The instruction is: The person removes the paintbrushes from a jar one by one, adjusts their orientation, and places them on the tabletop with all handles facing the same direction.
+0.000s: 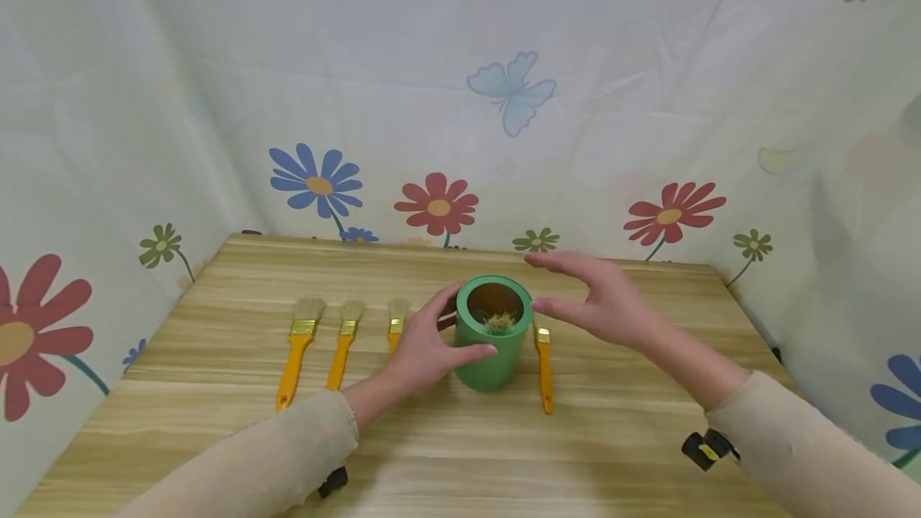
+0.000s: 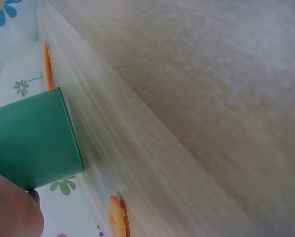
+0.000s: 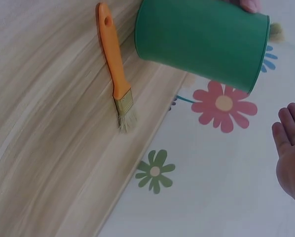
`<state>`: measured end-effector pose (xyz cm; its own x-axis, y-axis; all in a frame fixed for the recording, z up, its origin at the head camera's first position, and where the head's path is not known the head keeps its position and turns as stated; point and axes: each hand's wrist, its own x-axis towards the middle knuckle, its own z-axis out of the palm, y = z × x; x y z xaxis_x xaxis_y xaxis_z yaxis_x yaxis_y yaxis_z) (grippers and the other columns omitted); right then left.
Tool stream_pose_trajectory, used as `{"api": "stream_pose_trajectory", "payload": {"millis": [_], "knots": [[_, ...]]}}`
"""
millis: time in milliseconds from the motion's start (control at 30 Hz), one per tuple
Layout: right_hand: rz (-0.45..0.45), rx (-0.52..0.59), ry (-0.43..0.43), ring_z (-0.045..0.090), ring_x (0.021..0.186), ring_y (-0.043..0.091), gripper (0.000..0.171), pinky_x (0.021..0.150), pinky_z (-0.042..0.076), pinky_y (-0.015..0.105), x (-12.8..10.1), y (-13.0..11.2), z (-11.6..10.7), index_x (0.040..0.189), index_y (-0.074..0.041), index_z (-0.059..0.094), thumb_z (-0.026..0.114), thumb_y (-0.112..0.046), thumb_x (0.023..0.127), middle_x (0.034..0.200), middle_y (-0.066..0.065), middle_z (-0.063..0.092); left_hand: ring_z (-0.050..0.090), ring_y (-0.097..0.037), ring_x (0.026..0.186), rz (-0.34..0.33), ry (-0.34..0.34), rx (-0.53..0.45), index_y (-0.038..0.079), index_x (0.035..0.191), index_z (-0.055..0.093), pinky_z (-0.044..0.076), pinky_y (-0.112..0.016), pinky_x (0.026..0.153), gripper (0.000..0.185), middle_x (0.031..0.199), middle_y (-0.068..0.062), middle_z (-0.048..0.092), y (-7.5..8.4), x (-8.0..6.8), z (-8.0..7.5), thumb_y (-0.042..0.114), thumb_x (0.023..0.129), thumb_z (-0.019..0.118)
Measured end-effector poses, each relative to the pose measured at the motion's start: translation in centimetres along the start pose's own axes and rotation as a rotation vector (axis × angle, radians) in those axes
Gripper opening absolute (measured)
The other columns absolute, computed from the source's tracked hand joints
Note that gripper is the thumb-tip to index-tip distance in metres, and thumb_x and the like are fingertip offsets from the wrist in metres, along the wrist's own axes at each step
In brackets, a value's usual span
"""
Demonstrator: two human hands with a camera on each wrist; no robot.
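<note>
My left hand (image 1: 426, 346) grips a green cylindrical can (image 1: 489, 362) from its left side, thumb across the front. The can's open top faces me, and a tuft of tan bristly material (image 1: 500, 321) shows inside. Whether the base touches the table is hard to tell. My right hand (image 1: 608, 306) holds nothing; its fingers and thumb are spread apart at the can's right rim. Just right of the can lies a paintbrush (image 1: 545, 374) with an orange handle, also visible in the right wrist view.
Left of the can, three more orange-handled paintbrushes lie in a row: a wide one (image 1: 293, 362), a narrower one (image 1: 341, 354) and one (image 1: 397, 322) partly behind my left hand. The wooden table (image 1: 446, 470) meets a flower-printed cloth (image 1: 360, 86) behind it.
</note>
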<state>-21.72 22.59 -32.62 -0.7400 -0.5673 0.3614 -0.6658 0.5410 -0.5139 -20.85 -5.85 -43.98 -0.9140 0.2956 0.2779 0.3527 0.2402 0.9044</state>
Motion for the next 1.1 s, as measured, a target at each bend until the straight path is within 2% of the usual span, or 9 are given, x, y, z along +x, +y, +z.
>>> {"api": "stream_pose_trajectory", "payload": {"millis": [200,400,667,867,1100], "knots": [[-0.055,-0.004,-0.061,0.059,0.141,0.029,0.068,0.113,0.051,0.055,-0.1,-0.7,0.7,0.151,-0.013,0.061,0.089,-0.022,0.090,0.151,0.002,0.064,0.060,-0.012,0.135,-0.001,-0.002,-0.006,0.035,0.153,0.052,0.052,-0.043,0.114,0.086,0.143,0.015,0.063,-0.2,0.0,0.0,0.038,0.080,0.097],[-0.073,0.014,-0.105,0.061,0.139,0.028,0.068,0.111,0.052,0.055,0.0,-0.6,1.6,0.149,-0.009,0.063,0.090,-0.021,0.089,0.148,0.003,0.066,0.059,-0.011,0.135,-0.005,-0.002,-0.004,0.034,0.153,0.051,0.052,-0.041,0.114,0.086,0.143,0.014,0.063,-0.2,0.1,-0.1,0.039,0.080,0.097],[-0.105,-0.017,-0.125,0.067,0.131,0.023,0.063,0.107,0.057,0.048,0.4,-0.6,2.9,0.145,-0.013,0.068,0.092,-0.017,0.086,0.140,0.000,0.071,0.060,-0.013,0.135,0.006,-0.002,-0.004,0.031,0.154,0.052,0.052,-0.041,0.113,0.086,0.145,0.012,0.063,-0.4,0.0,-0.1,0.036,0.081,0.097],[-0.123,0.006,-0.148,0.070,0.125,0.023,0.053,0.102,0.060,0.045,0.8,-0.9,3.6,0.140,-0.014,0.072,0.088,-0.017,0.090,0.133,0.001,0.075,0.060,-0.013,0.135,0.009,-0.003,-0.004,0.033,0.153,0.052,0.052,-0.042,0.113,0.084,0.145,0.013,0.062,-0.4,0.0,-0.1,0.034,0.082,0.096],[-0.164,0.027,-0.144,0.074,0.111,0.019,0.033,0.094,0.063,0.040,1.4,-1.0,4.0,0.127,-0.014,0.079,0.084,-0.014,0.094,0.120,-0.001,0.079,0.059,-0.010,0.135,0.014,-0.006,-0.013,0.035,0.152,0.052,0.052,-0.041,0.114,0.083,0.144,0.014,0.062,-0.3,0.1,-0.1,0.032,0.083,0.096]]}}
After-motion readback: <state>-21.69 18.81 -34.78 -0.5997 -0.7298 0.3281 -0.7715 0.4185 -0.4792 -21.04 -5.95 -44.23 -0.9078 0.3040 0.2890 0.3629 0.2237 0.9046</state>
